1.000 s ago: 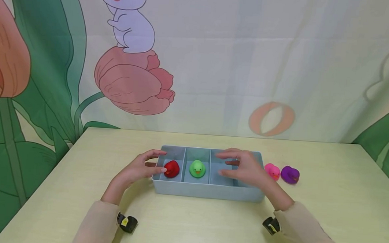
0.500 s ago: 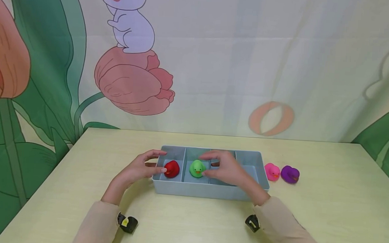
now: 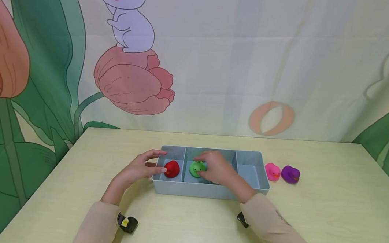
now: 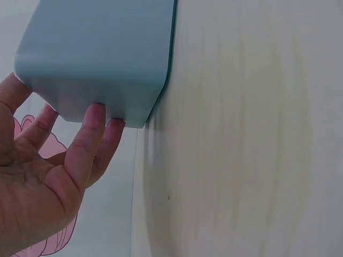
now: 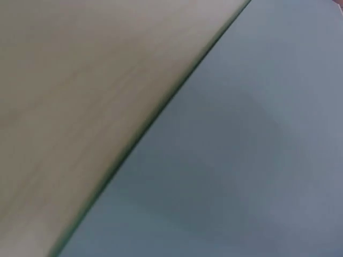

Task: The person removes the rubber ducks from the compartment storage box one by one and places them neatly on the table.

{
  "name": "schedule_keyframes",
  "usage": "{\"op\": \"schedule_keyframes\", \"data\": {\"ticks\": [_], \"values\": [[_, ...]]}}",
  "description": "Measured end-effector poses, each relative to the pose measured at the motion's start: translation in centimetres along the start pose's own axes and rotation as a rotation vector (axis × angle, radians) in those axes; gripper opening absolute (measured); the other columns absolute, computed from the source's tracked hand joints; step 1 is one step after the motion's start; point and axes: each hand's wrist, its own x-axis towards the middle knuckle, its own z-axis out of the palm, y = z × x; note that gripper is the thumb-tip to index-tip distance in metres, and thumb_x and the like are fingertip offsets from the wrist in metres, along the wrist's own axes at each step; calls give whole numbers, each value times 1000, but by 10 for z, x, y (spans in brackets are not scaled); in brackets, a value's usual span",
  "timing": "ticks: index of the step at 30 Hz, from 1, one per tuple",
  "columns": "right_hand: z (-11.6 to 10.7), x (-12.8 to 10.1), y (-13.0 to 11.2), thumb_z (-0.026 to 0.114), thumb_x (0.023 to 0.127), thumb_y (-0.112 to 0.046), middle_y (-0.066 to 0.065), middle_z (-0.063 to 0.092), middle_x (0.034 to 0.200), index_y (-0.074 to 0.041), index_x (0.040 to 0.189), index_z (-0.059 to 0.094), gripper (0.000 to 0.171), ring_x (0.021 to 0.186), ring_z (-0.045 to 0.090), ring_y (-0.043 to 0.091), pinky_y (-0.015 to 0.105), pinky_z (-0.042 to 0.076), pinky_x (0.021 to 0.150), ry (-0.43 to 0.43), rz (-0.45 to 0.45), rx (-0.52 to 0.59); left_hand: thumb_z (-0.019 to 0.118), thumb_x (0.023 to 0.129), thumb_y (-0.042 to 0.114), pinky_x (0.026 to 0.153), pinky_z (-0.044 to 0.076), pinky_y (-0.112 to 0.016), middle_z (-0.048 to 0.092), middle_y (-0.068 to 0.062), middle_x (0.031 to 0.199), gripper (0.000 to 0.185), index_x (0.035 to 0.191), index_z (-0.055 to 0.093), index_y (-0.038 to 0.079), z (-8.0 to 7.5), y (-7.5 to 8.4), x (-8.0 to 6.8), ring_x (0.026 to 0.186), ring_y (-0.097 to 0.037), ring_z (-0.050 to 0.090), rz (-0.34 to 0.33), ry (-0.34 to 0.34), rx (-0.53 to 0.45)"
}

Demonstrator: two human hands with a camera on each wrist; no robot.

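Note:
A blue-grey tray [image 3: 210, 191] with several compartments stands on the pale table. A red duck [image 3: 172, 168] sits in its leftmost compartment and a green duck [image 3: 194, 169] in the one beside it. My right hand [image 3: 213, 168] reaches over the tray from the right, and its fingers and thumb pinch the green duck, partly covering it. My left hand [image 3: 147, 165] rests against the tray's left end with fairly straight fingers. In the left wrist view its fingertips [image 4: 99, 115] touch the tray's end wall [image 4: 102, 48]. The right wrist view shows only blurred tray wall [image 5: 257, 160] and table.
A pink duck [image 3: 272, 171] and a purple duck [image 3: 290, 174] stand side by side on the table [image 3: 325, 216] just right of the tray. The two right compartments hold nothing I can see. A printed backdrop hangs behind the table's far edge.
My right hand has moved left across the tray, from over the right compartments to the green duck. The left hand and all the ducks have stayed put.

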Motion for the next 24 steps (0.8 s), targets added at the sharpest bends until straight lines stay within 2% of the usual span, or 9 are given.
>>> {"op": "schedule_keyframes", "data": {"ticks": [5, 8, 15, 19, 24], "values": [[2, 5, -3, 71, 71, 1, 14, 67, 96, 6, 100, 67, 31, 77, 55, 15, 25, 45, 66, -30, 22, -45, 72, 78, 25, 85, 46, -47, 36, -9, 139, 58, 130, 48, 19, 0, 0, 0, 123, -38, 40, -8, 4, -2], [1, 7, -4, 71, 70, 3, 14, 66, 97, 6, 100, 67, 30, 70, 49, 14, 23, 42, 61, -55, 49, -44, 72, 78, 25, 85, 46, -48, 35, -10, 140, 58, 131, 47, 18, 0, 1, 0, 123, -39, 39, -2, -2, -4], [3, 11, -6, 66, 70, 8, 12, 65, 86, 6, 96, 68, 26, 57, 37, 12, 18, 33, 51, -78, 74, -14, 71, 79, 24, 84, 46, -46, 35, -10, 140, 58, 131, 47, 16, -1, 0, -1, 123, -40, 38, 5, -12, -23], [4, 10, -4, 65, 69, 8, 12, 65, 87, 6, 95, 68, 26, 60, 42, 12, 19, 36, 54, -60, 54, -3, 71, 79, 24, 84, 46, -46, 34, -11, 140, 58, 131, 46, 16, -1, 0, -2, 123, -40, 38, 1, -15, -25], [0, 4, -3, 68, 69, 6, 13, 67, 91, 6, 96, 68, 27, 76, 57, 16, 24, 47, 65, -5, 2, 12, 71, 78, 25, 85, 46, -47, 35, -10, 139, 58, 131, 47, 17, -1, 2, -2, 123, -39, 39, -2, -9, -21]]}}
